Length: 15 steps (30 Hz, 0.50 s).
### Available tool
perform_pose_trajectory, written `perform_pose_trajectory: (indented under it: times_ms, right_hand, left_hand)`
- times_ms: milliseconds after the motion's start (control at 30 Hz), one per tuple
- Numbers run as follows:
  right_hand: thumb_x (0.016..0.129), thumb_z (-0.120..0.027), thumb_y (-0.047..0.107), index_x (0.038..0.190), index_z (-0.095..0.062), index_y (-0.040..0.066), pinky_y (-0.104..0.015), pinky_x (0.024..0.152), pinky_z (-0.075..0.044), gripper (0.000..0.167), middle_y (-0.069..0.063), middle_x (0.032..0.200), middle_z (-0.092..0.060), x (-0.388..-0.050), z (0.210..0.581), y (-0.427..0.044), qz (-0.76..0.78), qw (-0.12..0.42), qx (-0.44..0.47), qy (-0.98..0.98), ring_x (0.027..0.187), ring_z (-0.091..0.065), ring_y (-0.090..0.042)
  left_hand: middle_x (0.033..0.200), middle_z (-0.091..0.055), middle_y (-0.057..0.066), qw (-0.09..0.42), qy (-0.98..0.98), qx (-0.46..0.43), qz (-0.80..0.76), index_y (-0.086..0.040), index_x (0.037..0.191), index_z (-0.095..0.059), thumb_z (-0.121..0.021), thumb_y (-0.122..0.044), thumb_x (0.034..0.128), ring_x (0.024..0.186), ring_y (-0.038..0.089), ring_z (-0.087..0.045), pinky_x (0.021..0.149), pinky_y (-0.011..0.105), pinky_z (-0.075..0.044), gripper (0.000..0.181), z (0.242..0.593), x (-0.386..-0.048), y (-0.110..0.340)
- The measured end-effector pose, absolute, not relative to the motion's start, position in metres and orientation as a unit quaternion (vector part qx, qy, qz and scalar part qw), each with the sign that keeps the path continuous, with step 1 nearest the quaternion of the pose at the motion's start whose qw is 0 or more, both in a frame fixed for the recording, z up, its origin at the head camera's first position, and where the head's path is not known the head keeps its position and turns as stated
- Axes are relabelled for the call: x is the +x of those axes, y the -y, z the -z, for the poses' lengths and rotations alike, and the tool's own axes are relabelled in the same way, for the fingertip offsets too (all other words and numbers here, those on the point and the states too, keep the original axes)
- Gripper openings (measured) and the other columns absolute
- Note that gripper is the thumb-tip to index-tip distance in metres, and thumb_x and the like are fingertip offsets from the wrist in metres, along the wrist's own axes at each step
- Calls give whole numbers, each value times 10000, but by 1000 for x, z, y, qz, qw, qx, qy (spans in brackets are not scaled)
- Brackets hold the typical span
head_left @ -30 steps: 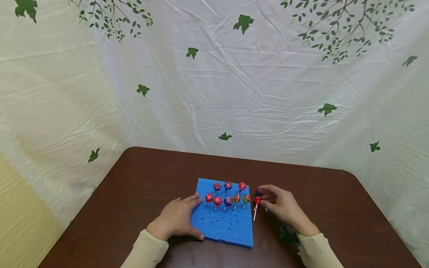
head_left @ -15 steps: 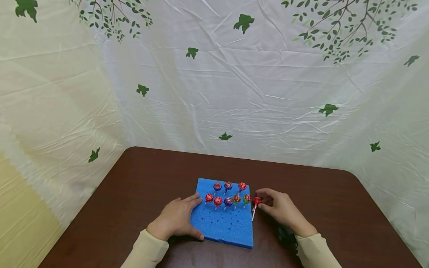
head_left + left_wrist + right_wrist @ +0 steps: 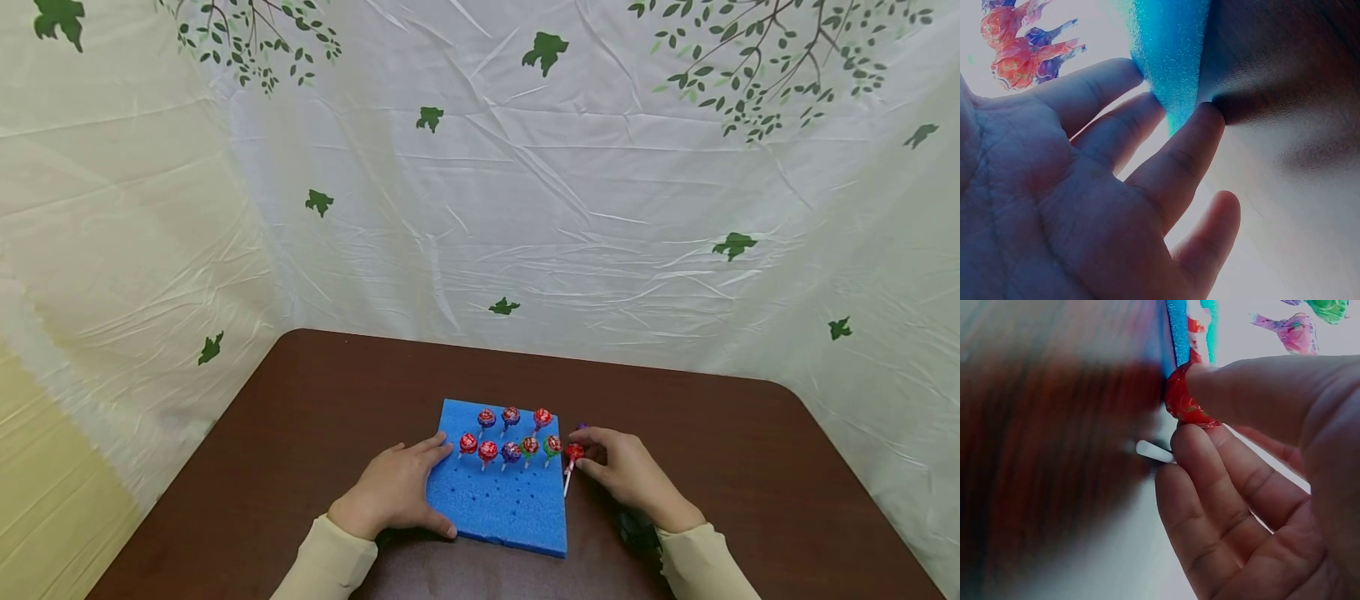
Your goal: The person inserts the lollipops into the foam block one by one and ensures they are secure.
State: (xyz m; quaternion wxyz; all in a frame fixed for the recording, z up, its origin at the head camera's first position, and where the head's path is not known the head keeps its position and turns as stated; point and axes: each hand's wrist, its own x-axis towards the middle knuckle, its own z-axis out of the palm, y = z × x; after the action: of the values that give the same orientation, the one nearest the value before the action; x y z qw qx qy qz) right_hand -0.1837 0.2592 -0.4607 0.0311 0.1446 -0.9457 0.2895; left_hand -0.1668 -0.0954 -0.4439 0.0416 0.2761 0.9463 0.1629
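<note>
A blue foam board (image 3: pixel 480 508) with small holes lies on the table, several wrapped lollipops (image 3: pixel 487 452) standing upright in two rows in its far half. My left hand (image 3: pixel 401 487) rests against the board's left side, fingers spread and thumb at the front edge; in the left wrist view its fingertips touch the foam. Just right of the board, my right hand (image 3: pixel 633 473) pinches a red lollipop (image 3: pixel 574 452) by its wrapped head, stick pointing down toward me. A purple lollipop (image 3: pixel 582 427) peeks out behind these fingers; a white stick (image 3: pixel 1154 452) shows beside them in the right wrist view.
The brown table (image 3: pixel 360 392) has rounded far corners. Behind it hangs a white cloth (image 3: pixel 375 250) printed with green leaves. A dark object (image 3: pixel 636 529), unclear in kind, sits under my right wrist.
My right hand has shifted slightly left and toward me, thumb and fingers now round the red lollipop's head. The purple lollipop was hidden half a second ago. My left hand stays still.
</note>
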Motion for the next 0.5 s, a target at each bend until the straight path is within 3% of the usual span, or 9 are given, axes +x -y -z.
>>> perform_pose_trajectory:
  times_ms: [367, 500]
  right_hand:
    - [847, -796, 74, 1140, -731, 105, -496, 895, -532, 301, -56, 1127, -684, -182, 456, -264, -275, 61, 161, 946, 1001, -643, -247]
    - [850, -797, 82, 1145, -726, 93, -470, 866, -551, 304, -77, 1144, -683, -180, 450, -271, -294, 69, 161, 939, 1013, -658, -266]
  left_hand:
    - [1524, -449, 84, 39, -947, 276, -162, -100, 1438, -548, -849, -672, 582, 1315, 266, -513, 1076, 572, -358, 1072, 445, -167, 96]
    - [1527, -446, 79, 44, -947, 274, -163, -105, 1444, -543, -845, -677, 582, 1318, 265, -510, 1079, 571, -354, 1077, 446, -167, 96]
